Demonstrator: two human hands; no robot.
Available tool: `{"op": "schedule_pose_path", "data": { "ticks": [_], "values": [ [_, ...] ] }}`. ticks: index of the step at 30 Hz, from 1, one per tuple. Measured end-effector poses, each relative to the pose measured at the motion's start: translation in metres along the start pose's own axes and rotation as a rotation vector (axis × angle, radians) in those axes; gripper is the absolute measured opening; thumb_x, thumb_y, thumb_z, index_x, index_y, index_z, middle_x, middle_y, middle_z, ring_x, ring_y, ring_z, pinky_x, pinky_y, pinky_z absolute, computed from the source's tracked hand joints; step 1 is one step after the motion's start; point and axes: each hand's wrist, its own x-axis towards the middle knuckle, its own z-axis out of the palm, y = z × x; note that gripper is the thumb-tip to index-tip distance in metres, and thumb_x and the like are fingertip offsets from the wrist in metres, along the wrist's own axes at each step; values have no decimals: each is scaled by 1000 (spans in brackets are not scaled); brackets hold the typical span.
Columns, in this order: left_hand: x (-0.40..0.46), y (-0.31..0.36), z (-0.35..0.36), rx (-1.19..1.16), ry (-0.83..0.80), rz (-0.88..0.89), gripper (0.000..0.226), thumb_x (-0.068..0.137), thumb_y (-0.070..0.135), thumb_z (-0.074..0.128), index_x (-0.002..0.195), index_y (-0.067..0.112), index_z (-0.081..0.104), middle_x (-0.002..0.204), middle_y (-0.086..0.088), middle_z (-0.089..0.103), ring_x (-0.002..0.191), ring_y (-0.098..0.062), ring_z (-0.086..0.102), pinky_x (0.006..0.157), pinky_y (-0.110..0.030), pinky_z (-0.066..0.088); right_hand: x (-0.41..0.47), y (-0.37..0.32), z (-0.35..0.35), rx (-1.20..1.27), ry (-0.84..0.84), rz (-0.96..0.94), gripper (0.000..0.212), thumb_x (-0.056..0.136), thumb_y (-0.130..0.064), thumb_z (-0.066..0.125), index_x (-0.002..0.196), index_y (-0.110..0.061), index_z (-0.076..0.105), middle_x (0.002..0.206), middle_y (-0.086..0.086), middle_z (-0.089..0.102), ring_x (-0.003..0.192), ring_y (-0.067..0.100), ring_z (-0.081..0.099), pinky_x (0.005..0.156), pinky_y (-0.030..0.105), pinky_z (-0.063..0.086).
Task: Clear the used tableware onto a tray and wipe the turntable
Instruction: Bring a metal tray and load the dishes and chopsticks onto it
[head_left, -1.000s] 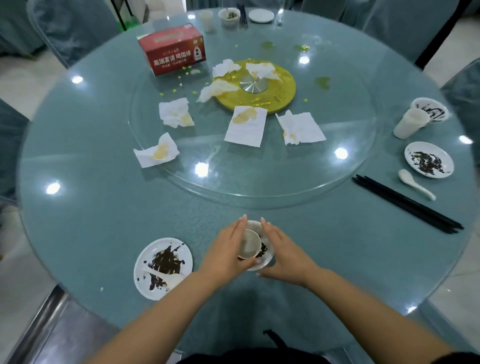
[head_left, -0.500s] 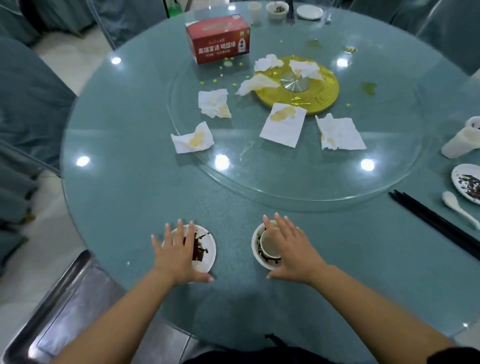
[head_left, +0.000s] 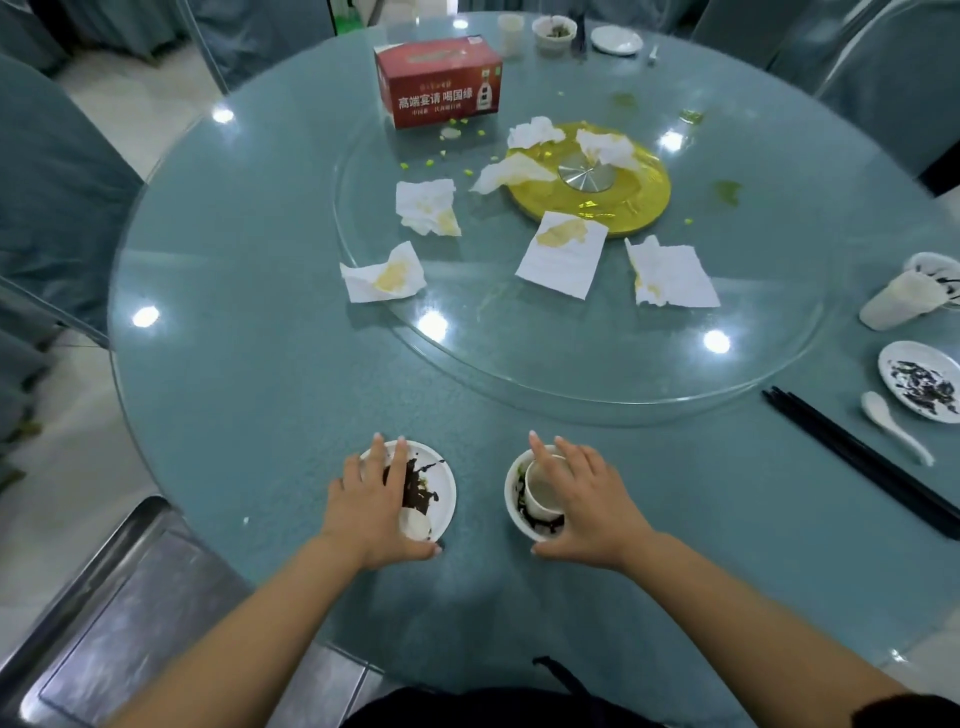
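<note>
Room: chairs in blue-grey covers (head_left: 57, 171) ring a round glass-topped table (head_left: 249, 374), pale floor beyond.
Left hand (head_left: 371, 512): lies flat over a small white saucer (head_left: 439, 486) smeared with dark sauce; fingers straight, tips at the far rim, thumb on the table at the near edge. A white spoon (head_left: 414, 525) sits in the saucer beside the palm.
Right hand (head_left: 584, 512): spread over a white bowl (head_left: 514, 499) with a small cup (head_left: 540, 491) nested inside; fingers loosely curved across the top, thumb at the near rim. Whether it grips yet I cannot tell.
Key relation: both dishes lie directly beneath their hands, just beside each other at the near edge; a steel tray (head_left: 119, 613) sits low to the left, nearer the left hand, so that saucer likely goes first.
Right side: black chopsticks (head_left: 852, 457) run diagonally, with a spoon, a stained plate (head_left: 917, 379) and a tipped cup (head_left: 898, 301), well apart from the hands.
Turntable (head_left: 571, 358): carries stained napkins (head_left: 563, 254), green crumbs and a red box (head_left: 439, 80) around a yellow hub (head_left: 639, 197); wiping not yet begun.
</note>
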Motion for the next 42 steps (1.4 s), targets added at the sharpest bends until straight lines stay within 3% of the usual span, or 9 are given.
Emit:
{"op": "schedule_pose_path", "data": {
  "ticks": [6,12,18,22,27,35,42],
  "values": [
    [-19,40,-37,1,105,135,131,56,89,50,148,27,-19,158,-12,-18,142,-40,5,113,-50,19,-35,10,-15,1,49,39,125,58,-61,65,142,-43,-25,155,8,15,139,28,15,112,39,22],
    [-47,98,-66,34,212,241,133,45,93,32,149,25,-16,159,-11,-13,141,-37,8,114,-47,14,-87,34,-40,42,127,127,122,60,-57,67,144,-43,-21,154,8,16,138,26,16,112,37,21],
    [-91,178,-83,55,285,298,131,48,94,34,150,25,-14,160,-8,-1,140,-35,12,114,-45,14,-170,79,-66,62,199,232,121,58,-61,65,146,-42,-15,149,4,22,134,24,21,109,38,28],
    [-133,233,-93,40,342,324,131,44,94,27,149,27,-14,160,-5,-3,142,-34,11,114,-45,14,-233,109,-83,24,230,269,119,59,-67,63,148,-41,-10,144,2,26,130,23,25,107,37,29],
    [-184,284,-102,11,401,376,128,51,94,34,148,30,-18,160,-3,-6,143,-33,9,115,-46,15,-306,127,-109,42,234,269,120,59,-64,67,148,-41,-10,141,2,28,129,24,26,107,39,28],
    [-269,327,-115,49,558,439,127,49,96,22,151,27,-6,160,-1,0,140,-31,16,114,-43,16,-403,124,-135,55,314,301,121,58,-71,65,149,-37,-7,144,3,29,132,27,26,108,41,30],
    [-335,333,-92,73,532,542,125,53,97,29,151,28,-7,160,0,2,141,-31,16,114,-45,16,-491,94,-110,103,347,348,123,56,-76,63,148,-40,-10,148,-1,26,135,23,22,111,40,28]
  ]
}}
